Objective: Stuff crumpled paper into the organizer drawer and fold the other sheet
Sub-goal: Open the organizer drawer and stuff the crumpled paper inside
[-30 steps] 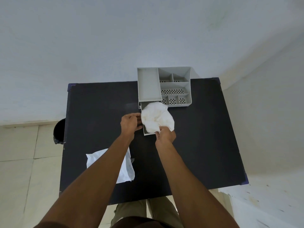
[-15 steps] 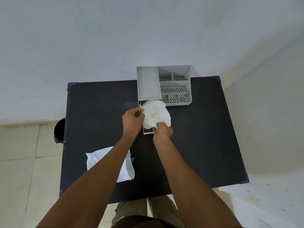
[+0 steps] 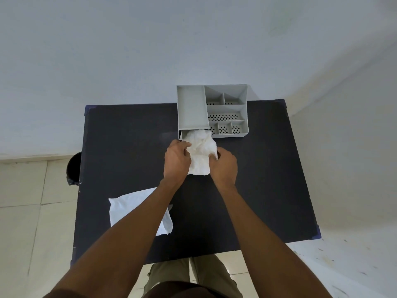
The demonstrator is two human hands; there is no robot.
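A grey desk organizer (image 3: 192, 108) stands at the far edge of the black table (image 3: 268, 179). Its drawer (image 3: 181, 135) is pulled out toward me and is almost fully covered by a crumpled white paper (image 3: 199, 153). My left hand (image 3: 176, 161) presses on the paper's left side. My right hand (image 3: 224, 166) grips its right side with bent fingers. A second white sheet (image 3: 120, 208) lies flat near the table's front left, partly hidden under my left forearm.
The organizer has several small perforated compartments (image 3: 224, 117) on its right. A dark round bin (image 3: 74, 168) stands on the tiled floor by the table's left edge. White walls close in behind and to the right.
Both hands have closed in on the crumpled paper, the left one moving onto its left side. The paper is more bunched over the drawer than a second ago.
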